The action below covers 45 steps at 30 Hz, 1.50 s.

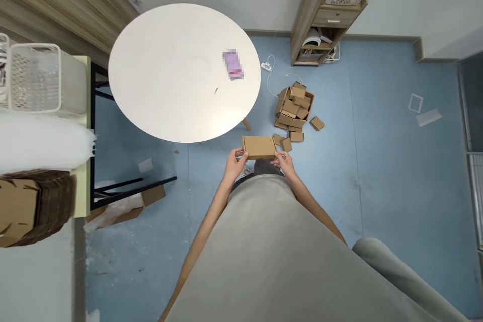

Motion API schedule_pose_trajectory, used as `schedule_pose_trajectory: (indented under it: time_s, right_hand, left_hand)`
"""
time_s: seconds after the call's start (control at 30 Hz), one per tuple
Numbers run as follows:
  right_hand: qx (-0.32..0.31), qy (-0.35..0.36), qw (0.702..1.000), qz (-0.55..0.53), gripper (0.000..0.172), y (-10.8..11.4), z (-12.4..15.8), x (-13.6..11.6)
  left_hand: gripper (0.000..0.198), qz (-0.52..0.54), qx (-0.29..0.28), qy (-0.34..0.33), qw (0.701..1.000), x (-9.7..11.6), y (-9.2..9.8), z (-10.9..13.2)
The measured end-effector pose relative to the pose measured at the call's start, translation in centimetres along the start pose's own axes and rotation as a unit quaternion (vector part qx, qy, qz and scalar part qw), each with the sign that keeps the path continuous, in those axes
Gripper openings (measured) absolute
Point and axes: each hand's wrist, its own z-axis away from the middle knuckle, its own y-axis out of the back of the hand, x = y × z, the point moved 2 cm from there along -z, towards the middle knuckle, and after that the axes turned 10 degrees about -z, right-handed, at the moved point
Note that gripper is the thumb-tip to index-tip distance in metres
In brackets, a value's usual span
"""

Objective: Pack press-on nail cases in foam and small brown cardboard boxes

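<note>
A flat brown cardboard box (pixel 259 147), closed, is held level in front of my waist. My left hand (pixel 236 163) grips its left end, thumb on the near corner. At the opposite end my right hand (pixel 284 162) pinches the near right corner. Beyond the box, on the floor, a larger open carton (pixel 292 119) is heaped with small cardboard boxes (pixel 298 92). Several more small boxes (pixel 297 137) lie around it, one (pixel 317 123) apart to the right.
A round white table (pixel 169 70) stands ahead to the left, with a blurred purple item (pixel 233 64) on it. At left, a shelf holds a white basket (pixel 35 78) and stacked flat cardboard (pixel 37 206). A wooden cabinet (pixel 335 15) stands against the wall; a power strip (pixel 266 67) lies nearby.
</note>
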Motion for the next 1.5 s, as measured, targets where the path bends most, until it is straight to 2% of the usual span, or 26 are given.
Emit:
schedule_pose_trajectory:
  time_s: [0.1,0.3,0.4,0.5,0.63,0.83,0.93,1.03,1.17,1.27,1.37,1.5]
  right_hand:
    - [-0.007,-0.008,1.000,0.009,0.047,3.1,-1.5,-0.8]
    - [0.012,-0.039,0.998,0.036,0.036,10.8,-5.4,-4.1]
    - [0.009,-0.035,0.999,0.037,0.034,14.1,-7.2,-5.9]
    - [0.021,-0.039,0.998,0.037,0.029,16.5,-8.7,-7.0]
    - [0.054,-0.050,0.996,0.048,0.029,19.0,-9.9,-7.2]
    - [0.025,-0.065,0.996,0.063,0.030,20.8,-10.3,-6.7]
    - [0.004,-0.070,0.995,0.070,0.027,20.1,-10.1,-6.7]
    - [-0.021,-0.061,0.994,0.086,0.025,18.1,-9.9,-7.1]
    - [-0.055,-0.043,0.991,0.118,0.022,13.7,-9.5,-7.7]
    - [-0.082,-0.021,0.986,0.143,0.025,9.1,-8.8,-8.0]
    - [-0.105,0.002,0.980,0.171,0.031,3.7,-7.7,-7.9]
    - [-0.131,0.039,0.971,0.197,0.039,-4.1,-5.4,-7.1]
  left_hand:
    - [0.040,-0.027,0.003,0.001,1.000,1.4,-3.5,-0.7]
    - [0.035,-0.061,0.000,0.007,0.998,4.4,-12.6,-2.8]
    - [0.036,-0.074,-0.009,0.017,0.997,5.8,-16.5,-4.2]
    - [0.041,-0.088,-0.001,0.015,0.996,7.2,-19.0,-5.7]
    - [0.047,-0.108,0.044,0.013,0.993,7.9,-20.1,-6.7]
    - [0.043,-0.086,0.043,0.041,0.995,5.7,-18.8,-5.0]
    - [0.041,-0.066,0.034,0.070,0.995,4.1,-17.8,-3.6]
    - [0.039,-0.031,0.026,0.075,0.996,3.1,-16.7,-2.6]
    - [0.032,-0.006,0.010,0.050,0.999,3.0,-14.4,-2.1]
    - [0.031,0.005,0.007,0.024,1.000,3.2,-11.4,-2.2]
    - [0.031,0.023,0.009,-0.014,1.000,3.3,-7.2,-2.0]
    - [0.032,0.054,0.038,-0.058,0.996,2.7,0.2,-0.8]
